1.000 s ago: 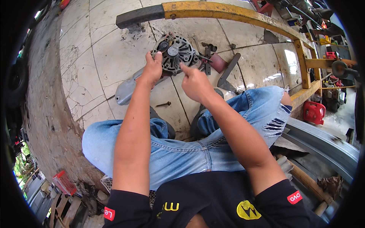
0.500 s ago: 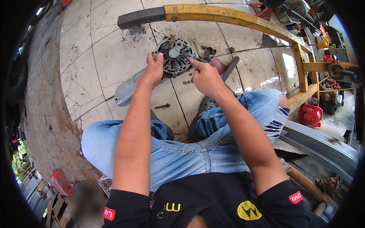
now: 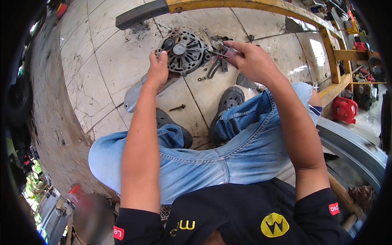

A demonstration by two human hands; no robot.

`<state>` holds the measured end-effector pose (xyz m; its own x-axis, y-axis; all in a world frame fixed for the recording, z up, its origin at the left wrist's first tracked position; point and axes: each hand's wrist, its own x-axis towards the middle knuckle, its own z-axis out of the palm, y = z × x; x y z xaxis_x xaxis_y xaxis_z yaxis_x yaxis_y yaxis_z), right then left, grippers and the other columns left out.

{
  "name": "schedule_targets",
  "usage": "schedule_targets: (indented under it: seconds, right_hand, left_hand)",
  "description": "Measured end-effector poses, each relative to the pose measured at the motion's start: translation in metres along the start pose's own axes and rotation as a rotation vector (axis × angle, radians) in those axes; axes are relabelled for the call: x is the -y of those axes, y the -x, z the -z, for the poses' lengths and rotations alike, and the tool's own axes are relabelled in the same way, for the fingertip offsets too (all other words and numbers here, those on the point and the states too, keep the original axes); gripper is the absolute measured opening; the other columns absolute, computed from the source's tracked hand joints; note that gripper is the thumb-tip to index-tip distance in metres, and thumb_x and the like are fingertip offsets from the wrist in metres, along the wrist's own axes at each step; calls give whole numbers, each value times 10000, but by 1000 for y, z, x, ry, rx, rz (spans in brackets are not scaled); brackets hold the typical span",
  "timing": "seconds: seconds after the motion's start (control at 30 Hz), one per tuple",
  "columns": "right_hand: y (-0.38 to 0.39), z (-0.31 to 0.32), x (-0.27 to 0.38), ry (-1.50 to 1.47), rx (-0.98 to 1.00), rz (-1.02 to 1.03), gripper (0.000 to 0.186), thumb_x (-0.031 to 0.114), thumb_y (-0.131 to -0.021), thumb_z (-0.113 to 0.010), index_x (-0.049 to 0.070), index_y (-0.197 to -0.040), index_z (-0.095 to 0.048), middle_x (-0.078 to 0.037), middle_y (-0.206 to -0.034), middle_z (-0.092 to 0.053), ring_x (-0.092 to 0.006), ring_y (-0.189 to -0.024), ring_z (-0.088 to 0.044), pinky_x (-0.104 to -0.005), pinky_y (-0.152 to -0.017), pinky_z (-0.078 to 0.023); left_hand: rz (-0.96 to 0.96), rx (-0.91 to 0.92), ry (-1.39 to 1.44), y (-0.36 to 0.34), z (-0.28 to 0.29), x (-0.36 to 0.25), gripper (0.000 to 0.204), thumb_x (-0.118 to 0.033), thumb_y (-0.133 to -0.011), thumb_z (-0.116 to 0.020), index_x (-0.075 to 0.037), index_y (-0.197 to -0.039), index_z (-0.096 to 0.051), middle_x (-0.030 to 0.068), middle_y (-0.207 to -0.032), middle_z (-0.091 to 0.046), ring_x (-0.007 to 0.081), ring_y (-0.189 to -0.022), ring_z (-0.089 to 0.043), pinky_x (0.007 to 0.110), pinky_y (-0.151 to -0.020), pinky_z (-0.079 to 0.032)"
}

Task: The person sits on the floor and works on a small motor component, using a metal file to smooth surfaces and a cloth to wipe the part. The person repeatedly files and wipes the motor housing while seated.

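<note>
Left grip (image 3: 157,74) on round slotted housing (image 3: 179,49)

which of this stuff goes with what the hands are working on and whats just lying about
Likely part of the work:
alternator, gripped at its edge by the left hand
small metal rings and curved metal strip beside it
bolt on the tiles, possibly

Just lying about, it seems:
yellow metal frame
red container
steel channel at right

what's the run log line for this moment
left hand: holding round grey slotted metal housing by rim | right hand: near flat maroon block, grip unclear | pale tiled floor: dark metal bolt lying loose
</note>
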<state>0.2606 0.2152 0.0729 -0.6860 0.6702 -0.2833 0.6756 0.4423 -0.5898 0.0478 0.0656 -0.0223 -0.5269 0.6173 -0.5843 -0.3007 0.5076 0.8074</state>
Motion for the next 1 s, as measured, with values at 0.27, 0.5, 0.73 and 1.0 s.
schedule_targets:
  seconds: [0.27, 0.5, 0.73, 1.0]
  right_hand:
    - [5, -16, -5, 76, -14, 105, 315, 123, -863, -563, 120, -1139, -715, -174, -1014, -713, -351, -959, -672, -459, -854, -534]
    - [4, -49, 11, -10, -94, 191, 294, 71, -824, -545, 60, -1055, -726, -194, -885, -708, -378, -921, -688, -468, -808, -554]
    - [-6, -50, 32, 139, 93, 131, 273, 92, -878, -517, 34, -1078, -694, -202, -869, -688, -382, -857, -689, -479, -749, -556]
    - [-4, -38, 55, 270, 192, 13, 240, 76, -871, -543, 26, -974, -754, -193, -1003, -725, -365, -950, -711, -440, -786, -584]
  left_hand:
    - [-6, 25, -43, -1, 5, -1, 538, -456, -1057, -345, -138, -1474, -225, 144, -1284, -561, 261, -979, -691, 405, -795, -607]
    - [-44, 13, -28, -1, 5, 3, 501, -455, -1058, -352, -154, -1449, -268, 125, -1303, -548, 244, -1022, -675, 392, -771, -612]
    - [-25, 79, -34, -1, 12, -1, 605, -430, -1047, -412, -115, -1507, -178, 147, -1241, -595, 265, -937, -700, 385, -714, -621]
    - [12, 87, 5, 1, 16, -4, 714, -469, -1022, -460, -176, -1559, -93, 109, -1346, -541, 270, -893, -712, 431, -781, -584]
